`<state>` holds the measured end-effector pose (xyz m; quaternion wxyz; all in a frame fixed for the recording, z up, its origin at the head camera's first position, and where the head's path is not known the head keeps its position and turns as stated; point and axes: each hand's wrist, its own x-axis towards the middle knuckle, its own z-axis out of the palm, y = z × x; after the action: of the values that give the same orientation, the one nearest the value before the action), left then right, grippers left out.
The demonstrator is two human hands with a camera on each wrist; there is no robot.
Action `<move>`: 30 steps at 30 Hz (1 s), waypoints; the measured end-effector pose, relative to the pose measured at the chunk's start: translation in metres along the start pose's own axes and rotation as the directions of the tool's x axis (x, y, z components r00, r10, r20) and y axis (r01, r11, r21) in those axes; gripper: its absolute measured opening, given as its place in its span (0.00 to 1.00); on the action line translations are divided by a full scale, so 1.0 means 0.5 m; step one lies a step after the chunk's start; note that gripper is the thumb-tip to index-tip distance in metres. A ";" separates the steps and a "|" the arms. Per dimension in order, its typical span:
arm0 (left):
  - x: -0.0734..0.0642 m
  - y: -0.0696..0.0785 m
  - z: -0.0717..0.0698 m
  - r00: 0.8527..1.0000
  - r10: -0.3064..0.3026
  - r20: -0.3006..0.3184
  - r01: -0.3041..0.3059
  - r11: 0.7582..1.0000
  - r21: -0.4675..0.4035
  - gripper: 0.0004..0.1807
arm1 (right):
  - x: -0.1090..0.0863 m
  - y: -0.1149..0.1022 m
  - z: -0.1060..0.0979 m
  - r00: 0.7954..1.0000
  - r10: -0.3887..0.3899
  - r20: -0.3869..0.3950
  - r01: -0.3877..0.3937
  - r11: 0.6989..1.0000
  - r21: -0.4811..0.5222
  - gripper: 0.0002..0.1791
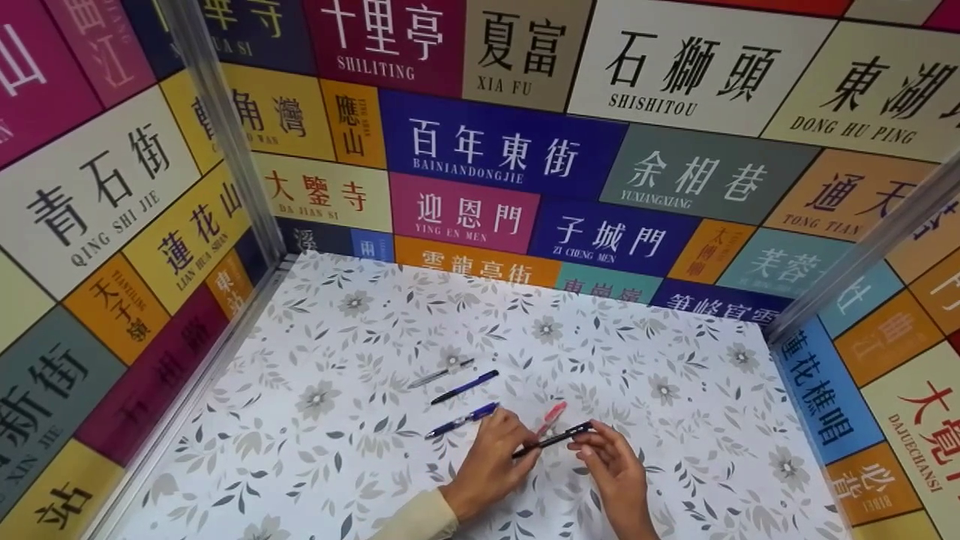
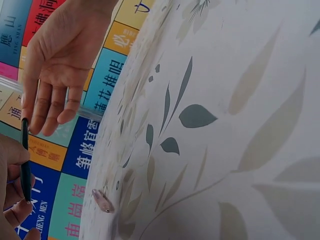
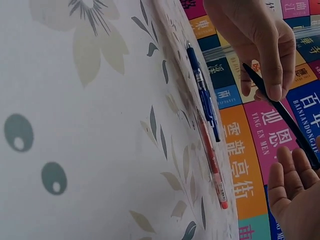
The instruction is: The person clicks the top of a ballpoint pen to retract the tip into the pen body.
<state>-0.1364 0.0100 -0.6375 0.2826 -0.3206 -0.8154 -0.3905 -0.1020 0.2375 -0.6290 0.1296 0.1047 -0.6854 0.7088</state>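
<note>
My left hand (image 1: 495, 457) pinches a slim black pen (image 1: 551, 440) between thumb and fingers, holding it slanted above the table. My right hand (image 1: 615, 472) is at the pen's far end with its fingertips against it, fingers fairly straight and palm turned toward the left hand. In the right wrist view the pen (image 3: 285, 115) runs from the left thumb down to the right fingers. Just beyond the hands lies a red pen (image 1: 553, 414), partly hidden behind the black one. A blue pen (image 1: 457, 422) lies right beside the left hand.
Farther back on the table lie a dark blue and black pen (image 1: 465, 386) and a clear pen (image 1: 441, 373), roughly parallel. The table (image 1: 360, 465) has a white floral cover. Panels with large printed characters (image 1: 510, 150) enclose it at the back and sides.
</note>
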 end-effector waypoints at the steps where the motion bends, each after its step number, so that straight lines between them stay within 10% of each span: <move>1: 0.000 0.001 0.001 1.000 -0.002 0.001 0.002 1.000 -0.006 0.09 | 0.000 -0.003 0.002 1.000 0.005 -0.003 -0.005 1.000 -0.007 0.25; 30: -0.013 0.022 0.003 0.996 -0.070 0.058 0.075 0.994 -0.082 0.10 | 0.011 -0.047 0.030 0.999 -0.002 0.046 0.012 0.976 -0.216 0.25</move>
<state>-0.1245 0.0147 -0.6380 0.2318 -0.3131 -0.8169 -0.4254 -0.0998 0.2235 -0.6044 0.1269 0.1084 -0.7608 0.6271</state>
